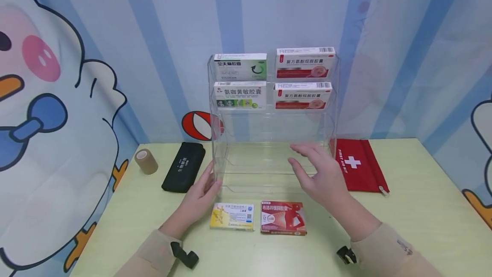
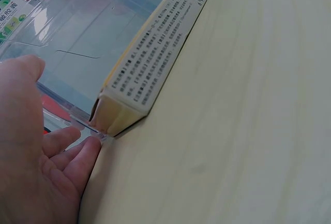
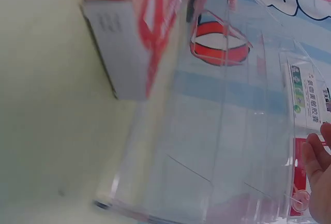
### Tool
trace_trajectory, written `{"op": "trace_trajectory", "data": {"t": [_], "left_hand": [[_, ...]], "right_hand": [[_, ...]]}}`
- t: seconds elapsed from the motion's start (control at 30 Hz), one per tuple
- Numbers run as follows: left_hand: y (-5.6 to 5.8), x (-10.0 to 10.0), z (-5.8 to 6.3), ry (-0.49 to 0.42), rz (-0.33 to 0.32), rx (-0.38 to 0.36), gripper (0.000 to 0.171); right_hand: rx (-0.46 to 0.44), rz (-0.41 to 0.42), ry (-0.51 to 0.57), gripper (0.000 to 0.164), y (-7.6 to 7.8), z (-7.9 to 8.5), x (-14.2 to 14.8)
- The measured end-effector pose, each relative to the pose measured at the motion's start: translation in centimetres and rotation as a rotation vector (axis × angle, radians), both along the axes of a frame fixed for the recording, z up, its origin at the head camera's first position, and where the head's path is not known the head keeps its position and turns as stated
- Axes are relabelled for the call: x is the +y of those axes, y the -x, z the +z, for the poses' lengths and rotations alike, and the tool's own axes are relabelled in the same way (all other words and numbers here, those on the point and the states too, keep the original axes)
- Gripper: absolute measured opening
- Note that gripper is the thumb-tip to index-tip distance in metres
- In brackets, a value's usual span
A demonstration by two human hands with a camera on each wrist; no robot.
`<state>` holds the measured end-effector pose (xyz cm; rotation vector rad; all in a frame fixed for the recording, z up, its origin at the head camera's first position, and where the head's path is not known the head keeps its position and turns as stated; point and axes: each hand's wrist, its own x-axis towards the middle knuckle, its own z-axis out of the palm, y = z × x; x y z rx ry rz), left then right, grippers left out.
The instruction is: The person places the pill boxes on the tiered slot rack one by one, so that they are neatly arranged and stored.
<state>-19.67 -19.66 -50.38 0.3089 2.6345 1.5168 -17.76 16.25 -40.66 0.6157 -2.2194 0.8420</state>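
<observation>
A clear plastic tiered rack (image 1: pixel 246 127) stands on the table, with medicine boxes on its two upper tiers. My left hand (image 1: pixel 200 195) holds the rack's lower left side, thumb and fingers to either side of the panel edge. Over the rack's lower right part hovers my right hand (image 1: pixel 323 176), thumb and fingers spread with nothing between them. In front of the rack lie a yellow-and-white medicine box (image 1: pixel 232 216) and a red medicine box (image 1: pixel 283 218), side by side. The right wrist view shows the red box's end (image 3: pixel 121 48) close up, blurred.
Upper tiers bear a green-and-white box (image 1: pixel 240 69), a white capsule box (image 1: pixel 240 97) and two red-and-white boxes (image 1: pixel 305 64). A black case (image 1: pixel 184 168) and a tan bandage roll (image 1: pixel 146 161) lie left; a red first aid pouch (image 1: pixel 361 166) lies right. A printed curtain (image 1: pixel 173 54) hangs behind.
</observation>
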Motion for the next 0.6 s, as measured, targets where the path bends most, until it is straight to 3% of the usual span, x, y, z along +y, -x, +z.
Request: {"op": "trace_trajectory", "data": {"t": [0.27, 0.6], "left_hand": [[-0.1, 0.0, -0.1, -0.005, -0.004, 0.007, 0.076], [0.0, 0.0, -0.1, -0.008, -0.008, 0.014, 0.076]], "right_hand": [[-0.081, 0.033, 0.091, 0.046, -1.7, -2.5, -0.4], [-0.195, 0.052, 0.183, 0.041, -3.2, -4.1, -0.6]]}}
